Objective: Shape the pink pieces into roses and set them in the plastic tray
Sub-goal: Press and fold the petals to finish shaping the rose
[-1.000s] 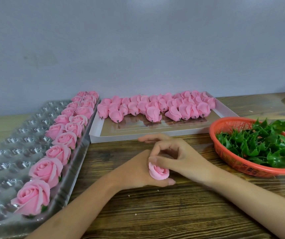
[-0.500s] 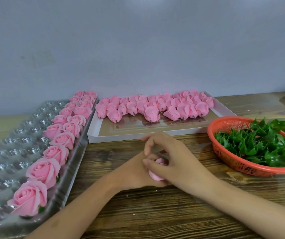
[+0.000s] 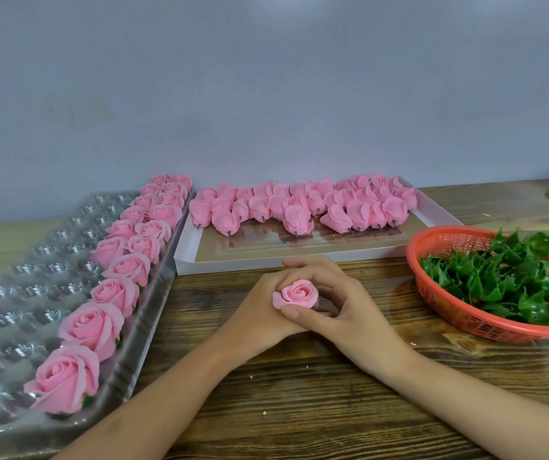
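A small pink rose (image 3: 298,293) faces up between both hands at the table's middle. My left hand (image 3: 259,313) holds it from the left and below. My right hand (image 3: 339,303) curls round it from the right, thumb pressed against its near edge. The clear plastic tray (image 3: 17,287) lies at the left, with several finished pink roses (image 3: 113,293) in two rows along its right side. Several unshaped pink pieces (image 3: 299,207) lie in a white flat box (image 3: 432,210) behind my hands.
An orange basket (image 3: 439,293) full of green leaf pieces (image 3: 512,280) stands at the right. The wooden table (image 3: 299,410) runs to a grey wall. Small crumbs dot the wood near my forearms. Something grey sits at the far right edge.
The rose has turned from lying sideways and half hidden under my right fingers to facing up and showing its open petals. Both hands stayed at the same spot.
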`<act>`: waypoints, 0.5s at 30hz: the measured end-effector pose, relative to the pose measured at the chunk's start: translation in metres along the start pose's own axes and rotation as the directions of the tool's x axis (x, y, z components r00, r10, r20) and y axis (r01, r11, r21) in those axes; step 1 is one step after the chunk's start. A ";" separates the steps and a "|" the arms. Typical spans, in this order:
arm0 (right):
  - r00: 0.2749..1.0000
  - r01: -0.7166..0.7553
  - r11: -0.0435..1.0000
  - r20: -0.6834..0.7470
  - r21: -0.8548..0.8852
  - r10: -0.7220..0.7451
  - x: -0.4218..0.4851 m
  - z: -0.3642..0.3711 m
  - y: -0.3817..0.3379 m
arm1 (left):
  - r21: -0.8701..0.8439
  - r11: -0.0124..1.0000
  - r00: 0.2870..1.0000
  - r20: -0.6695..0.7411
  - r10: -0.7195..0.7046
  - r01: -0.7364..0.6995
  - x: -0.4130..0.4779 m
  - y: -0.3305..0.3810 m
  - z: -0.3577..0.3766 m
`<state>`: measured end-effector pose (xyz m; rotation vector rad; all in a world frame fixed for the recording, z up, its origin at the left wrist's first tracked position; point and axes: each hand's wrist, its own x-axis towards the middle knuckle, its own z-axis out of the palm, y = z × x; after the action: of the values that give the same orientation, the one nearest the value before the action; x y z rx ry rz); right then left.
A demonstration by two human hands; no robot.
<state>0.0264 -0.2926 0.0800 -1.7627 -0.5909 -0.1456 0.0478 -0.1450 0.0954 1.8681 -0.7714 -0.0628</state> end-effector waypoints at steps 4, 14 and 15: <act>0.986 -0.001 1.000 0.165 -0.015 0.004 0.005 -0.012 -0.002 | -0.045 0.999 0.998 0.051 -0.026 0.028 -0.001 0.000 -0.005; 0.998 -0.060 0.968 -0.001 0.244 0.062 0.001 -0.006 -0.003 | 0.159 0.976 0.989 -0.010 -0.148 0.147 0.002 -0.002 0.004; 0.997 -0.052 0.958 -0.039 0.281 0.066 0.001 -0.005 -0.002 | 0.128 0.974 0.981 -0.079 -0.180 0.189 0.001 0.000 0.003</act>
<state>0.0271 -0.2965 0.0832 -1.4963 -0.4971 -0.0595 0.0474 -0.1483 0.0945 2.0572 -0.5661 -0.0670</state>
